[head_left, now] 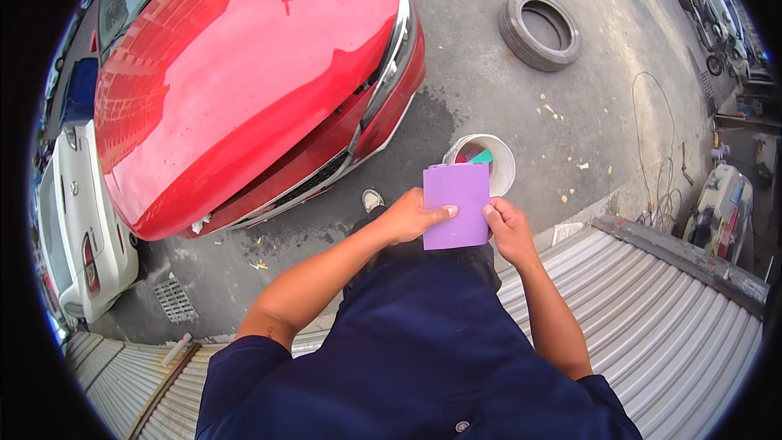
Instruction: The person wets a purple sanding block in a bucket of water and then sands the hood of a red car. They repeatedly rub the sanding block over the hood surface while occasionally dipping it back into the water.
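Observation:
A purple sheet (pixel 456 216), stiff and paper-like, perhaps sandpaper, is held in front of my body, with a dark grey strip along its top edge. My left hand (pixel 414 217) grips its left side, thumb flat on the front and fingers hidden behind. At the right edge, my right hand (pixel 508 228) pinches the sheet between thumb and curled fingers. Just beyond it stands a white bucket (pixel 505 167), partly covered by the sheet. Inside the bucket are a green block (pixel 482 156) and something red I cannot make out.
A red car (pixel 269 73) with its hood slightly raised stands to the left. A worn tire (pixel 521 33) lies on the concrete at far right. Corrugated metal sheeting (pixel 643 301) is close on my right. A floor drain (pixel 175 301) and white car (pixel 90 220) are at left.

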`<action>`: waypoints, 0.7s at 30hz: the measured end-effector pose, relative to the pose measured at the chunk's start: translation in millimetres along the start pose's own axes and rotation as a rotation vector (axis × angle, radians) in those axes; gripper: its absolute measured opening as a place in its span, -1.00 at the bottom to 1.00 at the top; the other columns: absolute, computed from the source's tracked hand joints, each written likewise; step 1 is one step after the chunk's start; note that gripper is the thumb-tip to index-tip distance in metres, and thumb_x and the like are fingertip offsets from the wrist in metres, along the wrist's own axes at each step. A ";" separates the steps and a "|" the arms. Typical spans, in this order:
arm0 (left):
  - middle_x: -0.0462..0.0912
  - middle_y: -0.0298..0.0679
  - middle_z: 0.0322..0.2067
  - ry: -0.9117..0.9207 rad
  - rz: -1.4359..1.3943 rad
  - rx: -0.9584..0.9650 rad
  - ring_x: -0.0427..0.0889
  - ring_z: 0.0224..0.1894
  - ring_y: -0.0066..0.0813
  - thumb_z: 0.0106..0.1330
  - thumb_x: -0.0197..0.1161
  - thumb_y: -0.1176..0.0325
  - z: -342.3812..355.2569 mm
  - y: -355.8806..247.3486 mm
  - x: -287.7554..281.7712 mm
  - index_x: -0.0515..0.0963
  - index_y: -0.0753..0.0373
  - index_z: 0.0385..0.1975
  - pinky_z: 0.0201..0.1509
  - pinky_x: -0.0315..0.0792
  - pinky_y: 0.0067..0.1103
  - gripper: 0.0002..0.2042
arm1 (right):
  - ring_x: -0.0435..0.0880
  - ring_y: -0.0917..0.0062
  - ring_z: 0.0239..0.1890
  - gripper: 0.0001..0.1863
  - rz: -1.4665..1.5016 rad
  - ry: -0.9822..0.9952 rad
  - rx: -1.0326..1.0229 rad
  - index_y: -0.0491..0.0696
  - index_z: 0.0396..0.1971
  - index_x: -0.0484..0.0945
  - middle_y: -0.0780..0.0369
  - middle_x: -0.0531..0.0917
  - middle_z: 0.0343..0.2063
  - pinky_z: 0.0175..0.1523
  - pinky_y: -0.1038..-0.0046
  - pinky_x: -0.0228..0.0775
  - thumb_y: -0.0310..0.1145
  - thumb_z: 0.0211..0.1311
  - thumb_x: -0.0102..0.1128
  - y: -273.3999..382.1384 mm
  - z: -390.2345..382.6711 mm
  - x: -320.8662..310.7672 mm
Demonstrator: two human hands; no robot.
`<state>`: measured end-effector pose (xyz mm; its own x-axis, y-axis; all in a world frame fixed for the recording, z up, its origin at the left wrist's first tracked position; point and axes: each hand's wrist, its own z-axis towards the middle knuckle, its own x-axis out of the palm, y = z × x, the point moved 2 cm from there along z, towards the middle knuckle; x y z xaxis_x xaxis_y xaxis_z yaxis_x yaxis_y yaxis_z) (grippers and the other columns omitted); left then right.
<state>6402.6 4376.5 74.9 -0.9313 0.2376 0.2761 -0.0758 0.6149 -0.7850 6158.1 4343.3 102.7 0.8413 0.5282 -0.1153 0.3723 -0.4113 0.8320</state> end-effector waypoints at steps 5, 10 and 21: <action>0.58 -0.07 0.35 0.122 -0.451 -0.410 0.59 0.37 -0.29 0.61 0.32 0.05 55.9 62.4 73.6 0.43 0.32 0.46 0.44 0.51 -0.31 -0.40 | 0.49 0.78 -0.34 -0.74 0.476 -0.072 0.117 -0.11 -0.12 0.67 0.47 0.61 -0.37 -0.20 0.61 0.37 -0.29 0.73 0.07 -127.4 -26.6 -28.9; 0.51 -0.14 0.40 -0.121 -0.378 -0.629 0.53 0.43 -0.27 0.64 0.25 0.01 127.2 168.6 114.5 0.30 0.26 0.55 0.48 0.48 -0.25 -0.35 | 0.58 0.72 -0.28 -0.71 0.561 0.056 0.342 -0.10 -0.11 0.66 0.41 0.65 -0.31 -0.12 0.53 0.49 -0.19 0.71 0.12 -269.1 15.2 -66.1; 0.69 -0.12 0.17 -0.280 -0.188 -0.577 0.64 0.20 -0.35 0.67 0.21 0.07 397.0 364.5 39.0 0.52 0.43 0.33 0.33 0.47 -0.40 -0.48 | 0.67 0.22 0.25 -0.24 0.257 -0.703 0.477 -0.11 0.47 0.36 0.04 0.64 0.20 0.28 0.17 0.54 -0.16 0.38 0.46 -586.8 330.5 -138.1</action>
<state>6197.2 4311.4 -420.6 -0.9841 -0.0687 0.1637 -0.1151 0.9490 -0.2936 5953.1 4266.2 -548.9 0.9089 -0.1371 -0.3938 0.1307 -0.8031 0.5813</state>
